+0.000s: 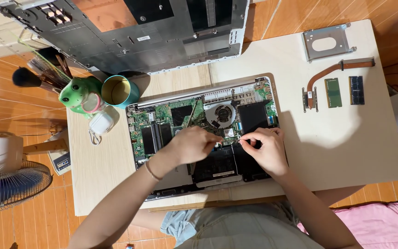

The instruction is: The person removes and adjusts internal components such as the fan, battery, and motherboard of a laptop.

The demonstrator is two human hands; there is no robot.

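Head view looks straight down at an opened laptop lying on a pale table, its green board, round fan and black battery all exposed. I see my left hand curled over the middle of the machine, fingers bunched together around a thin tool whose shaft slants up and away from the knuckles; the tip is hidden under the fingers, so I cannot tell what it touches. My right hand sits just beside it, fingertips pressed close in a pinch at the top edge of the battery, right below the black drive. What they pinch is too small to make out. The two hands nearly meet, fingertips facing each other.

Beyond my right fingers, well apart on the table, lie a copper heat pipe, two memory sticks and a metal drive bracket. Beyond my left fingers stand a teal cup and a green frog-shaped holder, with a small white case near them. The laptop's removed bottom cover lies farther up.
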